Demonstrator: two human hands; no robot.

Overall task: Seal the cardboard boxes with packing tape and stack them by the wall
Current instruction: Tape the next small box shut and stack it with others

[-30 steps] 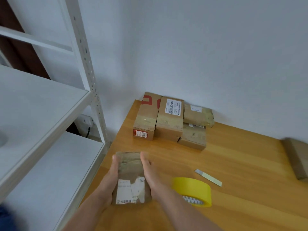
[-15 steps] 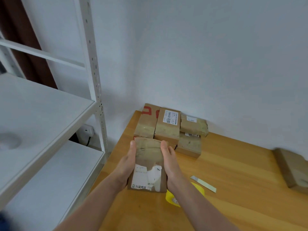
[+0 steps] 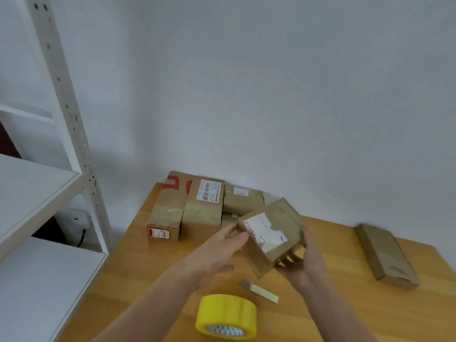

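Observation:
A taped cardboard box (image 3: 269,233) with a torn white label hangs tilted above the wooden table (image 3: 138,265). My right hand (image 3: 304,264) grips it from below and the right, fingers curled under its edge. With straight fingers, my left hand (image 3: 217,250) touches the box's left corner. Behind it, several sealed boxes (image 3: 187,208) are grouped against the wall, two of them stacked at the right. The yellow tape roll (image 3: 225,315) lies near the front edge.
A small utility knife (image 3: 259,291) lies beside the tape. A long flat box (image 3: 385,255) sits at the table's right. A white metal shelving unit (image 3: 61,114) stands left of the table. The white wall runs along the back.
The box has been lifted off the table, carried right and turned at an angle. My left hand loosened from its side grip to a fingertip touch. The camera view dropped lower.

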